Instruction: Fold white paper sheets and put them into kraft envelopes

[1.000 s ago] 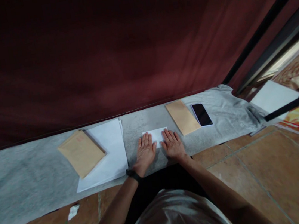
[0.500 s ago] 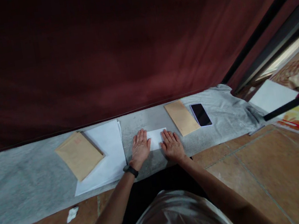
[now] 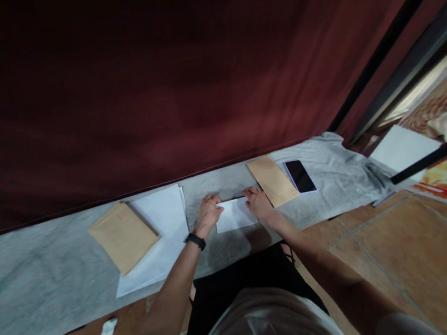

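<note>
A white folded sheet of paper [image 3: 236, 216] lies in front of me on the grey cloth. My left hand [image 3: 209, 211], below which a dark watch sits on the wrist, is closed on the paper's far left corner, thumb pointing inward. At the far right corner my right hand [image 3: 258, 204] grips the same paper with bent fingers. Just beyond that hand lies a brown envelope [image 3: 273, 180], and a phone [image 3: 300, 176] with a dark screen rests beside it.
On the left, several brown envelopes [image 3: 124, 237] lie over larger white sheets [image 3: 166, 210]. The grey cloth [image 3: 45, 275] covers a long narrow surface against a dark red curtain [image 3: 176, 84]. A crumpled white scrap [image 3: 107, 330] is on the tiled floor [image 3: 423, 249]. Black bars stand at right.
Both hands have gone from lying flat on the paper to curled fingers at its far corners. More of the paper shows between them.
</note>
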The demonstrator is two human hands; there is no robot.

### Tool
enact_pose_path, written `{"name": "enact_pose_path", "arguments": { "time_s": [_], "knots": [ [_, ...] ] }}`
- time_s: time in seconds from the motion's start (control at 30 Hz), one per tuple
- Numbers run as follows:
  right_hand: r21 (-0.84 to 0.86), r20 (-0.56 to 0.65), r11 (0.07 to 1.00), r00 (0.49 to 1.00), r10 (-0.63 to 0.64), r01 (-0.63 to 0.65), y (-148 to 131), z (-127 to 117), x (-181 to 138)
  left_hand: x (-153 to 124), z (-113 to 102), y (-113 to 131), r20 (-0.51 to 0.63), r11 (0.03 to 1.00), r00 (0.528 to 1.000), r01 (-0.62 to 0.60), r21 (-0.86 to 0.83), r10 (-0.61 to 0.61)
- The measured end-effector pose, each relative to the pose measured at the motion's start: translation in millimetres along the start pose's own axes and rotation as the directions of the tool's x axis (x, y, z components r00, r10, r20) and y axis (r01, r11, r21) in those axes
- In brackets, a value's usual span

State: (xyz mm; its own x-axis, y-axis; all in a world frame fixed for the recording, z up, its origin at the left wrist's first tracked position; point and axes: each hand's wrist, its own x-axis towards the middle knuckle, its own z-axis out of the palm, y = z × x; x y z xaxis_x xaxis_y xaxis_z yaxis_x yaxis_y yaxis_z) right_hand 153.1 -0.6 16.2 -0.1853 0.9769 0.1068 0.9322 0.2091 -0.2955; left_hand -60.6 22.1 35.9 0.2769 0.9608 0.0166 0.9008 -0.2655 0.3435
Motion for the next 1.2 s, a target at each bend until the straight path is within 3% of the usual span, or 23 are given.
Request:
{"name": "enact_pose_path", "arguments": {
  "time_s": [0.13, 0.23, 0.3, 0.37, 0.53, 0.67, 0.8, 0.93, 1.2],
  "knots": [
    [0.028, -0.036, 0.999, 0.998, -0.043, 0.044, 3, -25, 8, -9, -23, 12, -0.113, 1.0, 0.994, -0.007, -0.03, 0.004],
    [0.076, -0.18, 0.989, 0.977, -0.113, 0.128, 3, -43, 1, -26, -40, 20, -0.271, 0.998, 0.96, -0.068, 0.003, 0.066],
    [0.065, -0.246, 0.985, 0.959, -0.139, 0.16, 2, -46, -12, -40, -41, 22, -0.312, 0.989, 0.939, -0.136, 0.051, 0.145],
    [0.027, -0.215, 0.985, 0.964, -0.158, 0.168, 2, -39, -30, -55, -31, 20, -0.279, 0.98, 0.94, -0.176, 0.09, 0.194],
    [0.0, -0.093, 0.977, 0.972, -0.214, 0.215, 7, -1, -83, -93, 18, 10, -0.109, 0.971, 0.969, -0.209, 0.113, 0.221],
    [0.068, -0.11, 0.973, 0.971, -0.212, 0.22, 10, 12, -104, -109, 35, 7, -0.055, 0.974, 0.978, -0.193, 0.118, 0.201],
    [0.133, -0.136, 0.968, 0.971, -0.197, 0.215, 0, 11, -97, -112, 28, 13, -0.003, 0.97, 0.981, -0.19, 0.152, 0.193],
    [0.122, -0.073, 0.954, 0.961, -0.266, 0.273, -18, 16, -79, -107, 25, 29, -0.033, 0.983, 0.99, -0.135, 0.124, 0.14],
    [0.011, 0.001, 0.952, 0.953, -0.304, 0.304, -25, 34, -64, -89, 58, 42, -0.068, 0.992, 0.996, -0.051, 0.116, 0.06]
  ]
}}
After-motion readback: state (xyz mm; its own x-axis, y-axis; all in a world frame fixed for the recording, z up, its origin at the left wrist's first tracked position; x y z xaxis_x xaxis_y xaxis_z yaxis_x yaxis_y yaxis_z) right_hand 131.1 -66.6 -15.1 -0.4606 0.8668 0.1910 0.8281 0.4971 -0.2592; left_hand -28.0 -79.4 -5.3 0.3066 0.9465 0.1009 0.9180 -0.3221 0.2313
